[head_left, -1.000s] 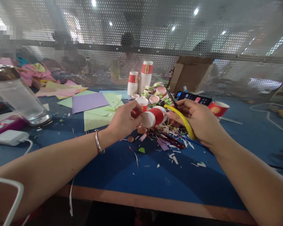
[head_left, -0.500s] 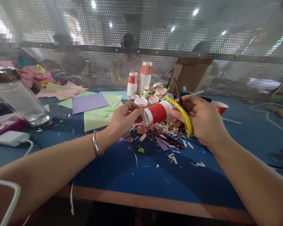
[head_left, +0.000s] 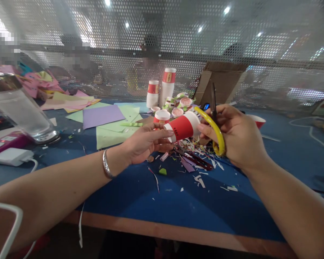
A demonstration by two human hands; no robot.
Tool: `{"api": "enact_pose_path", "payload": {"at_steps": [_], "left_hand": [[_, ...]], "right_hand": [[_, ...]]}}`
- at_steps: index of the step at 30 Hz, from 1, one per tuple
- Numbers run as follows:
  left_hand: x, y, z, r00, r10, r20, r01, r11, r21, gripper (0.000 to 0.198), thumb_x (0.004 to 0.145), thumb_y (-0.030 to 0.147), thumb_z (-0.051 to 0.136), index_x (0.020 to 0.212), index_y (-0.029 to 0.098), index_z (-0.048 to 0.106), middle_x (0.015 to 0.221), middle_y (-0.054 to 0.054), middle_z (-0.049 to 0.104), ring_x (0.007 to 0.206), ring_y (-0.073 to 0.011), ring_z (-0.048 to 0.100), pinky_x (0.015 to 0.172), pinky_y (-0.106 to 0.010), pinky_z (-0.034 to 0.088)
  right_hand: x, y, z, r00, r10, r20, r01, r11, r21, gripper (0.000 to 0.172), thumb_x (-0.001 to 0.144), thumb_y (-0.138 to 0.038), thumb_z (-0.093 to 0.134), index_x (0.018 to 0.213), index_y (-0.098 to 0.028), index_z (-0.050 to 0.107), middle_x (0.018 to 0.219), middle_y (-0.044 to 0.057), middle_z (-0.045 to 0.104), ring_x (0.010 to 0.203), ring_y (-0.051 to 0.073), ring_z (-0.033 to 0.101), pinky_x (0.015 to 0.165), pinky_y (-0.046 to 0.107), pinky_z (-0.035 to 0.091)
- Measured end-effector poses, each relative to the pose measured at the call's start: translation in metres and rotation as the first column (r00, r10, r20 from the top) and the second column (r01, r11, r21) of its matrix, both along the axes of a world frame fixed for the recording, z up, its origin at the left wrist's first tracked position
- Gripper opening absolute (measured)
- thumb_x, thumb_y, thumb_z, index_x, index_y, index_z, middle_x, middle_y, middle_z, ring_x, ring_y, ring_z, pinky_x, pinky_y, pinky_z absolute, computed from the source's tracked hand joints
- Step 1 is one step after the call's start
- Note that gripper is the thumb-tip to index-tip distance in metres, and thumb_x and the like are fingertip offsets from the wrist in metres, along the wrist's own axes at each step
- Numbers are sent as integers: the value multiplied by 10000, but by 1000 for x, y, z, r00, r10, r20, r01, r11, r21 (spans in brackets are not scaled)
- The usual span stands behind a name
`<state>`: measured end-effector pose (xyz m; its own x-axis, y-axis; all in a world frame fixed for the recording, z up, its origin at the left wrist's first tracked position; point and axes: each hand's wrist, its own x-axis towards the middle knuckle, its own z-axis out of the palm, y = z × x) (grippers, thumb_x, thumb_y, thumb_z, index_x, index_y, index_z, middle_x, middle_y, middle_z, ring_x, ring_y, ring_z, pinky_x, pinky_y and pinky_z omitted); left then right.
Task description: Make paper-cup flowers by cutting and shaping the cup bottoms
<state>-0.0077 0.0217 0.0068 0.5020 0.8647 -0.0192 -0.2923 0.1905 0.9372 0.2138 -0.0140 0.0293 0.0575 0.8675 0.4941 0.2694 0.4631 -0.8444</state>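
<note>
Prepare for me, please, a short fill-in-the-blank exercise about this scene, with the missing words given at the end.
1. The left hand holds a paper cup whose wide band is ____.
2. The handle of the scissors in the right hand is ____.
3. The ____ sheet lies over light green paper.
4. The tabletop beneath the paper scraps is ____.

Missing words: red; yellow; purple; blue.

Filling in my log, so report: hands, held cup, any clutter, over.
Left hand gripping red-banded cup, tilted sideways. Right hand holding yellow-handled tool at cup's wide end. Paper scraps litter blue table.
</note>
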Motion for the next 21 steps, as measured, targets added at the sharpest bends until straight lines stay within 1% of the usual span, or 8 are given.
{"api": "enact_pose_path", "payload": {"at_steps": [3, 5, 7, 9, 11, 16, 18, 21], "left_hand": [[1, 1, -3, 990, 140, 25, -142, 980, 142, 343, 756, 164, 810, 1007, 181, 577, 976, -47, 673, 806, -150, 696, 761, -329, 586], [0, 4, -5, 962, 272, 33, -270, 920, 285, 385, 729, 151, 819, 1019, 186, 568, 994, -35, 649, 853, -142, 685, 781, -307, 587], [-1, 7, -6, 929, 366, 47, -349, 830, 435, 433, 711, 171, 830, 1039, 196, 548, 1040, -40, 638, 908, -155, 681, 787, -306, 598], [-2, 10, -7, 907, 415, 69, -382, 743, 550, 453, 716, 204, 827, 1048, 204, 519, 1088, -56, 638, 940, -173, 684, 775, -314, 615], [-2, 11, -7, 893, 439, 98, -400, 675, 620, 455, 732, 223, 813, 1052, 209, 490, 1110, -68, 643, 953, -186, 695, 769, -323, 628], [-1, 16, -10, 840, 497, 217, -490, 526, 695, 479, 715, 197, 793, 1066, 220, 469, 1119, -58, 595, 995, -186, 676, 803, -331, 643], [0, 18, -12, 818, 524, 237, -516, 487, 705, 502, 689, 177, 793, 1074, 224, 474, 1145, -59, 568, 1036, -185, 643, 815, -321, 642], [0, 16, -10, 818, 527, 231, -512, 481, 712, 499, 688, 162, 779, 1074, 229, 470, 1144, -53, 564, 1033, -177, 625, 807, -304, 636]], "right_hand": [[-2, -1, 2, 998, -51, -25, 52, 998, 44, 394, 660, -248, 887, 953, -234, 625, 790, -46, 680, 623, 126, 646, 583, 271, 540], [-2, -3, 4, 995, -93, -26, 94, 992, 85, 369, 688, -276, 883, 945, -237, 620, 754, -54, 652, 604, 118, 629, 557, 254, 515], [-4, -6, 5, 997, -72, -9, 72, 995, 76, 337, 719, -316, 874, 936, -234, 629, 728, -57, 631, 585, 105, 596, 529, 238, 482], [-6, -10, 6, 999, 29, 33, -29, 1000, -8, 298, 748, -344, 858, 915, -227, 640, 735, -54, 624, 572, 86, 548, 520, 225, 447], [-9, -13, 6, 985, 160, 68, -150, 980, -133, 269, 768, -344, 845, 902, -222, 647, 749, -54, 617, 560, 69, 498, 515, 217, 411], [-18, -20, 8, 922, 381, 67, -322, 852, -412, 317, 799, -383, 819, 1035, -223, 679, 724, -53, 575, 535, 71, 431, 456, 212, 313], [-19, -21, 8, 914, 404, 50, -333, 812, -479, 323, 813, -400, 806, 1047, -222, 672, 726, -53, 572, 527, 69, 431, 451, 205, 315], [-18, -21, 8, 908, 415, 58, -326, 785, -527, 290, 822, -369, 802, 1027, -220, 661, 730, -51, 584, 536, 69, 460, 458, 193, 336]]}}
